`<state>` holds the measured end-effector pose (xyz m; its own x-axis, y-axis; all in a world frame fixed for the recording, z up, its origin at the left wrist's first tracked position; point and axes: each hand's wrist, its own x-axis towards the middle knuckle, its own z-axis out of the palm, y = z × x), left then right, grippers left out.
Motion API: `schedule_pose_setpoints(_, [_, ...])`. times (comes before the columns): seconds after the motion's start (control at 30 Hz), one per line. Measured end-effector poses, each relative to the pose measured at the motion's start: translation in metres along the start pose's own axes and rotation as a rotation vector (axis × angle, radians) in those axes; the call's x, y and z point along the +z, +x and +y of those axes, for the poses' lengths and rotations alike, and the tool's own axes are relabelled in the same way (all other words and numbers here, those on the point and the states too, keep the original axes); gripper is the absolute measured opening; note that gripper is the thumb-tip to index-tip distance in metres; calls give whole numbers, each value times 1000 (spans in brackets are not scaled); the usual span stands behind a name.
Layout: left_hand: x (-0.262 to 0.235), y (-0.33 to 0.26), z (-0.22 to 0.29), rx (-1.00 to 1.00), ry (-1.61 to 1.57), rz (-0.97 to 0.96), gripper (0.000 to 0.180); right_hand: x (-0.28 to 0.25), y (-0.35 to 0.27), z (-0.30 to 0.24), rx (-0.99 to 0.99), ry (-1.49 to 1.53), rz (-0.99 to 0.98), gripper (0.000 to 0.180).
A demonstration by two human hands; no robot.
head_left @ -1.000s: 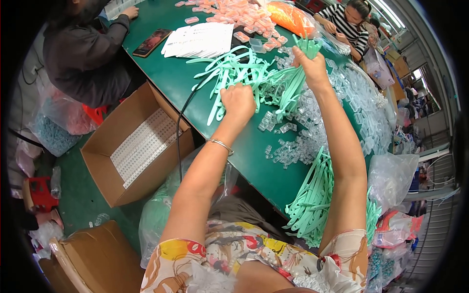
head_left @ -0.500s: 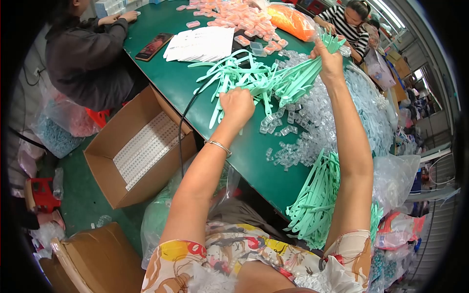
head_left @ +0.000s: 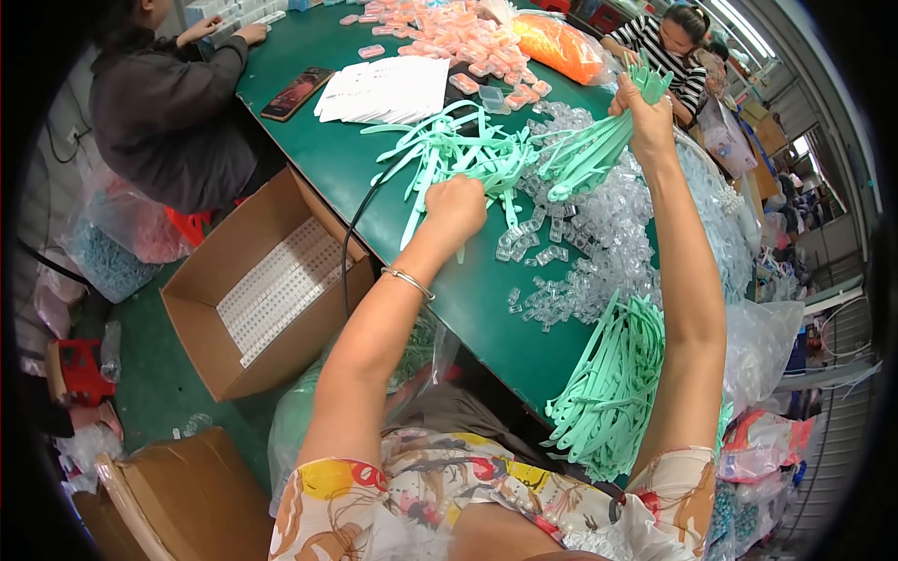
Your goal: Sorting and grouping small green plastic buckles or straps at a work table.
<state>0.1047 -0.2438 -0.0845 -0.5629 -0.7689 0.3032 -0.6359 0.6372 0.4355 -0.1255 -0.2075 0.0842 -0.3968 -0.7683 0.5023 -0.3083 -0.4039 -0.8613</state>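
Note:
My right hand (head_left: 647,122) is raised over the far right of the table, closed round a fanned bunch of slender mint-green plastic sticks (head_left: 589,161). Their ends stick out above and below the fist. At the near edge of a loose, tangled pile of the same sticks (head_left: 486,154), my left hand (head_left: 456,208) is closed with its knuckles up. A green tip shows below it, though the fingers are mostly hidden. By my right forearm lies a thick, aligned heap of these sticks (head_left: 608,393).
Small clear plastic pieces (head_left: 599,266) are heaped mid-table. White cards (head_left: 383,89), a phone (head_left: 297,93), orange-and-clear cases (head_left: 468,42) and an orange bag (head_left: 559,45) lie farther off. An open carton (head_left: 201,341) stands left of the green table (head_left: 505,318). Two co-workers sit at the far side.
My right hand has moved slightly right with its bunch, which has come apart from the loose pile. My left hand has stayed nearly in place at the pile.

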Motion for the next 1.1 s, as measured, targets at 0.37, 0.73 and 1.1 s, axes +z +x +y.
schedule_pose_setpoints(0.37, [-4,1,-6,-15,-36,-98,12,-31,28,-9,50,255,130,26])
schedule_pose_setpoints(0.73, [-29,12,-8,-44,-421,-223,28,-25,6,-9,170,17,2,25])
schedule_pose_setpoints(1.1, [16,102,36,26,-27,-53,13,-19,-6,10,215,-74,-6,24])
